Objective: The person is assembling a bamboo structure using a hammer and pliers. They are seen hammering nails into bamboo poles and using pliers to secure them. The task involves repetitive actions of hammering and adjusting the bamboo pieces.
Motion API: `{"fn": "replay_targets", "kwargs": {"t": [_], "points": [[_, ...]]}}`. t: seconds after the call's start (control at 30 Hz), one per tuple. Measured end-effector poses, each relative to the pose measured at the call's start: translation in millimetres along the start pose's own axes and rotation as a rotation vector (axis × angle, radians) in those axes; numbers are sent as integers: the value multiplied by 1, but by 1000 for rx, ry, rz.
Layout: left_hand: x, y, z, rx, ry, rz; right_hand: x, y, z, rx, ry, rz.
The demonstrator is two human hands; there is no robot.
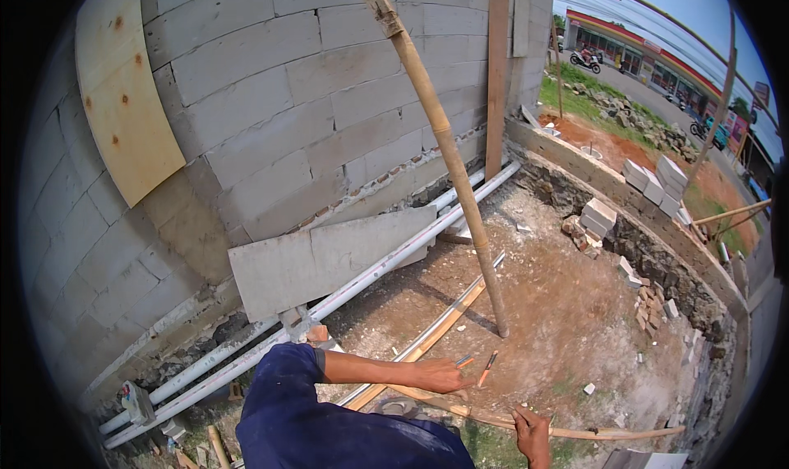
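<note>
My left arm, in a dark blue sleeve, reaches across to the right. Its hand [442, 375] is partly closed, fingers pointing down and right. A short thin orange stick [465, 361] rises from behind its knuckles and appears held in it. Just beyond its fingertips, an orange-and-black pen-like tool [488, 369] stands at a slant; I cannot tell whether it touches them. My right hand [532, 433] is curled at the lower edge, right over a long split bamboo strip [600, 433]. Whatever its fingers pinch is hidden.
A bamboo pole [444, 140] leans across the middle, its foot on the dirt. White pipes [386, 264] run along the grey block wall [246, 116] beside a leaning grey slab [329, 259]. Metal and wooden strips [436, 329] lie nearby. Broken bricks [649, 309] line the right-hand foundation.
</note>
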State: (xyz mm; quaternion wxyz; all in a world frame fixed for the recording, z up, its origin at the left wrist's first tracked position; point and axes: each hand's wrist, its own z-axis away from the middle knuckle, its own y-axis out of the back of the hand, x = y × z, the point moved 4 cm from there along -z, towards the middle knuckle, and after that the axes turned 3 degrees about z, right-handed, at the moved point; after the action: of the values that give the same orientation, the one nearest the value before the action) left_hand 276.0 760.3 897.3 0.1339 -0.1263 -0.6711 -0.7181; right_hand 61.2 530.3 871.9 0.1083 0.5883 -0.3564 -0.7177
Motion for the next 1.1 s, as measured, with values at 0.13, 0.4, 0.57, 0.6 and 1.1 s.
{"fn": "replay_targets", "kwargs": {"t": [0.13, 0.4, 0.57, 0.6, 1.1], "points": [[-35, -30, -3, 420, 98, -50, 28, -41, 5, 9, -203, -215], [-43, -31, -18, 595, 315, 49, -16, -51, 8, 86, -93, -159], [-55, -48, -35, 326, 382, 141, -45, -32, 10, 188, 50, -87], [-58, -40, -35, 382, 314, 153, -51, -29, 7, 218, 70, -74], [-344, 204, -14, 1335, 625, 951, 43, 29, -49, 665, -234, -1323]]}}
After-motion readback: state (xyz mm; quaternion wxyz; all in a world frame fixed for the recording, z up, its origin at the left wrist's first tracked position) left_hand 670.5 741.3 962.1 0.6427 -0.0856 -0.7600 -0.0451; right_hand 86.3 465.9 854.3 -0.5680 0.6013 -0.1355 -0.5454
